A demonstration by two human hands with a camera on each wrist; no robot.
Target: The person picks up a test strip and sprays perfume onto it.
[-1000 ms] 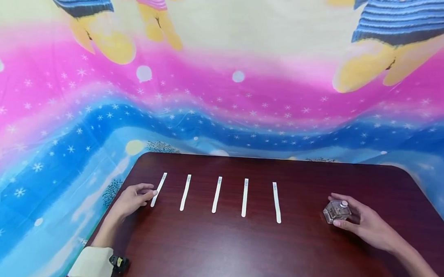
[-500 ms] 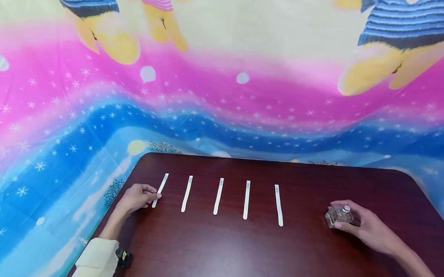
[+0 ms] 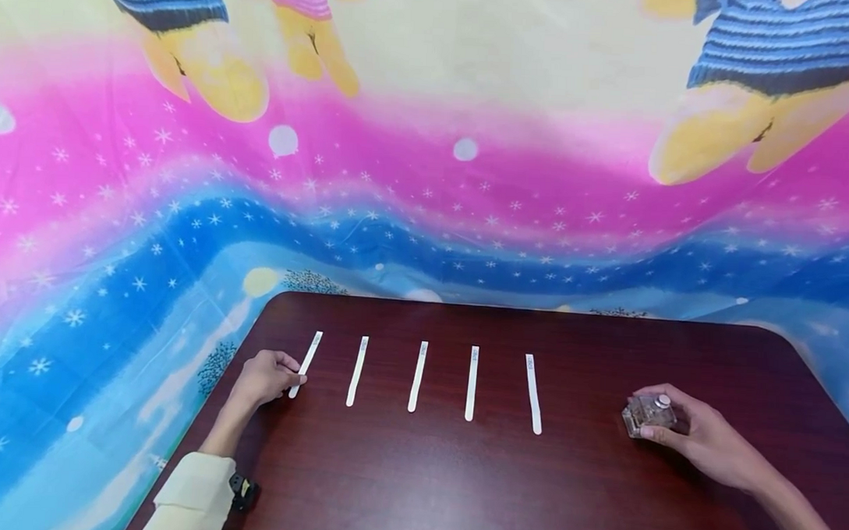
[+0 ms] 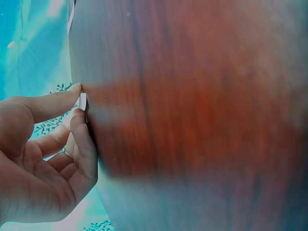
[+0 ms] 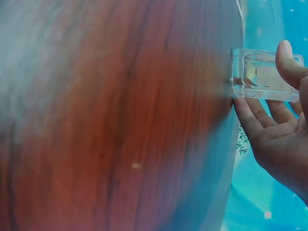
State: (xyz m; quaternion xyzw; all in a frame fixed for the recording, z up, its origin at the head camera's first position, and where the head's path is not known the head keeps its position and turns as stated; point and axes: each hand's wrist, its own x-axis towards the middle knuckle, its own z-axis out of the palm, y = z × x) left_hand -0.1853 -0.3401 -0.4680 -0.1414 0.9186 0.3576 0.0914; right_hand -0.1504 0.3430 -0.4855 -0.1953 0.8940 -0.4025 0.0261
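Several white paper strips lie in a row on a dark wooden table (image 3: 424, 475). My left hand (image 3: 290, 381) pinches the near end of the leftmost strip (image 3: 309, 356) between thumb and forefinger; the left wrist view shows that strip end (image 4: 83, 101) held at the fingertips of the left hand (image 4: 79, 102). At the right, a small clear glass bottle (image 3: 647, 413) with a silver top stands on the table. My right hand (image 3: 682, 426) curls round it, thumb and fingers on its sides. In the right wrist view the bottle (image 5: 262, 74) sits in the right hand (image 5: 269, 120).
The other strips (image 3: 417, 376) lie side by side between the two hands, with the rightmost strip (image 3: 532, 393) nearest the bottle. A bright printed cloth (image 3: 427, 179) hangs behind the table and down its left side. The near half of the table is bare wood.
My left fingers have slid down the leftmost strip and closed on its near end. The right hand keeps its hold on the bottle in the same place.
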